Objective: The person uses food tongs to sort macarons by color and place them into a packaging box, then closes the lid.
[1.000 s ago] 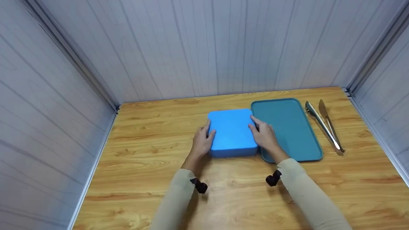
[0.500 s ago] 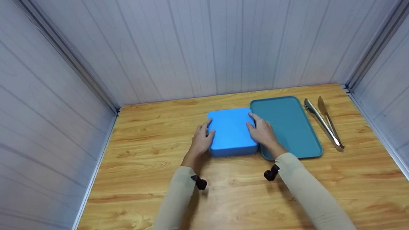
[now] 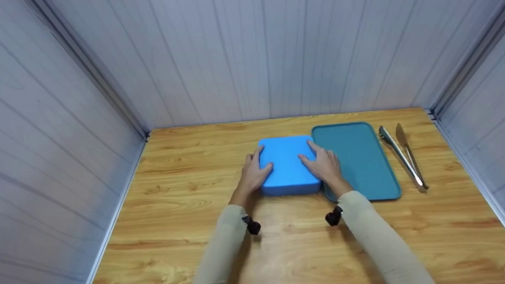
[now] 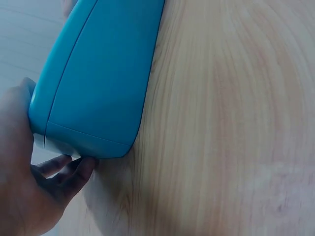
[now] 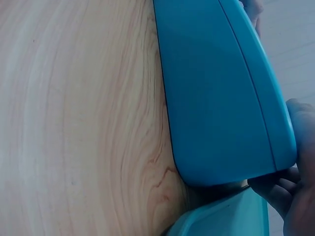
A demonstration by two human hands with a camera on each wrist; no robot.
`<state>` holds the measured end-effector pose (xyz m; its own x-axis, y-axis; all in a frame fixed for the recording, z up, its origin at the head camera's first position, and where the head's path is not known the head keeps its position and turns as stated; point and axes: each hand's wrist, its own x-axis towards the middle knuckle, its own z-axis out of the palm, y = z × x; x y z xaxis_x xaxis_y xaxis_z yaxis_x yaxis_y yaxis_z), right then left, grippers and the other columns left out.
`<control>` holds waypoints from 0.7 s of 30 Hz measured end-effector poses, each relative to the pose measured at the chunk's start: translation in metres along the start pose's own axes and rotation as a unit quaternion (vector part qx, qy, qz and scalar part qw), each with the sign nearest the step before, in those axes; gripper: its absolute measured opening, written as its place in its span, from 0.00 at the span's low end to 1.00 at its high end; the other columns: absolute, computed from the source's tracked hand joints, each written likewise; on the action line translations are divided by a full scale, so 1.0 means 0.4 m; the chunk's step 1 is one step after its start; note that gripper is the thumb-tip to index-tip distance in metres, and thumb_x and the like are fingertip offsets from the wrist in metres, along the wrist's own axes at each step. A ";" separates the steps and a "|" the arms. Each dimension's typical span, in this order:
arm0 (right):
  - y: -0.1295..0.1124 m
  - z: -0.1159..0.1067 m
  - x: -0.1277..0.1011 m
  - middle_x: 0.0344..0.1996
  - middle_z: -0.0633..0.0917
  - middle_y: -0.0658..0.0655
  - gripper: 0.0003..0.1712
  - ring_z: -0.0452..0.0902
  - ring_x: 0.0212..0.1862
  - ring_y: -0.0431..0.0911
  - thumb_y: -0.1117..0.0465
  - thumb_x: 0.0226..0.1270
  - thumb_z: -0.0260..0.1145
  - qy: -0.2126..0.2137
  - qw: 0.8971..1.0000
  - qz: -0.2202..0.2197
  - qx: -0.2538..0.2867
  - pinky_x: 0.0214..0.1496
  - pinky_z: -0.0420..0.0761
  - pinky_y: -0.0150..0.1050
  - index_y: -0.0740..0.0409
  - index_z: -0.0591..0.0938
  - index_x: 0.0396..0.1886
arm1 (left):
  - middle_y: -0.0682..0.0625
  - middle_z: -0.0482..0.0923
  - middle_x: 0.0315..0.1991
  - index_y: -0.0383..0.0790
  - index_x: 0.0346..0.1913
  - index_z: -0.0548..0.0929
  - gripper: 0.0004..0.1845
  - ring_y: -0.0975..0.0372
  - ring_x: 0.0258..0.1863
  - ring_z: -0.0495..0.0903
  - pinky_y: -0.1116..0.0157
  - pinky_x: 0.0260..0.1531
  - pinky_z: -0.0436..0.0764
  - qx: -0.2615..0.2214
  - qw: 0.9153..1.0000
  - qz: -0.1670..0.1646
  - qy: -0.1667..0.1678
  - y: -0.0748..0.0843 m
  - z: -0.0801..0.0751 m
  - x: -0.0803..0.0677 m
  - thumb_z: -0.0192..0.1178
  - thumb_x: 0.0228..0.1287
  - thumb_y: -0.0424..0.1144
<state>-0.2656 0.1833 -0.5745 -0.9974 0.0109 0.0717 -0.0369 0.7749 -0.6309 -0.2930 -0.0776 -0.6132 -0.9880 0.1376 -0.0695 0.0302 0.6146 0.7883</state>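
A bright blue box with a closed lid (image 3: pixel 287 157) lies flat on the wooden table, its lid seam showing in both wrist views. My left hand (image 3: pixel 253 172) grips the left side, thumb laid over the top and fingers down the side wall. On the opposite side my right hand (image 3: pixel 325 165) holds it likewise, its thumb reaching onto the lid. From the left wrist, the hand (image 4: pixel 37 182) has curled fingers at the box's lower corner. In the right wrist view the right fingers (image 5: pixel 275 194) sit between the box (image 5: pixel 211 93) and a teal tray (image 5: pixel 226 216).
The teal tray (image 3: pixel 358 163) lies directly right of the box, under the right wrist. Farther right lie metal tongs (image 3: pixel 400 155) and, beside them, a utensil with a flat brown blade-like end (image 3: pixel 402 136). Panel walls (image 3: pixel 266 57) enclose the table (image 3: pixel 188 228) at the back and sides.
Both thumbs have slid farther inward over the lid. The box stays in nearly the same place; the head view shifts slightly.
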 end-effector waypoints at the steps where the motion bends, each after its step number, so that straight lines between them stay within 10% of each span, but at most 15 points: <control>1: -0.001 0.000 -0.001 0.79 0.77 0.73 0.43 0.66 0.28 0.50 0.39 0.84 0.67 -0.003 1.000 0.002 0.000 0.33 0.64 0.42 0.52 0.71 0.88 | 0.34 0.68 0.80 0.57 0.92 0.59 0.45 0.40 0.74 0.78 0.37 0.81 0.75 0.002 1.000 0.001 -0.001 -0.006 0.003 0.004 0.61 0.78 0.59; 9: -0.024 -0.011 0.003 0.85 0.72 0.69 0.43 0.89 0.59 0.67 0.41 0.85 0.68 -0.017 0.999 0.044 0.020 0.56 0.85 0.60 0.51 0.69 0.90 | 0.31 0.68 0.79 0.54 0.92 0.61 0.44 0.38 0.73 0.78 0.36 0.80 0.76 -0.008 1.000 0.006 0.007 0.035 -0.021 -0.022 0.61 0.79 0.58; 12: -0.024 -0.006 0.003 0.81 0.76 0.72 0.43 0.86 0.44 0.62 0.41 0.83 0.70 -0.015 0.998 0.050 0.035 0.48 0.83 0.56 0.52 0.70 0.89 | 0.30 0.70 0.77 0.56 0.91 0.62 0.44 0.38 0.72 0.79 0.36 0.76 0.79 0.000 1.000 0.014 0.011 0.000 -0.014 -0.004 0.62 0.77 0.61; 17: -0.021 -0.012 0.011 0.58 0.88 0.78 0.45 0.53 0.23 0.42 0.42 0.79 0.74 0.010 0.997 0.037 0.060 0.32 0.61 0.42 0.57 0.73 0.86 | 0.30 0.68 0.80 0.55 0.91 0.64 0.43 0.37 0.77 0.76 0.37 0.80 0.75 0.022 1.000 0.011 -0.005 0.024 -0.049 -0.015 0.63 0.79 0.60; 21: -0.015 -0.042 0.013 0.58 0.91 0.75 0.40 0.68 0.23 0.49 0.45 0.83 0.71 0.029 0.997 0.025 0.070 0.35 0.73 0.47 0.62 0.76 0.84 | 0.32 0.66 0.85 0.50 0.88 0.69 0.38 0.38 0.84 0.70 0.38 0.84 0.71 0.061 0.998 0.021 -0.006 0.067 -0.098 -0.037 0.62 0.82 0.56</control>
<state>-0.2695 0.1893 -0.5576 -0.9930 0.0877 0.0796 0.0007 0.6769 -0.7361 -0.2836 -0.0936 -0.5672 -0.9839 0.1729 -0.0460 0.0895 0.6980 0.7105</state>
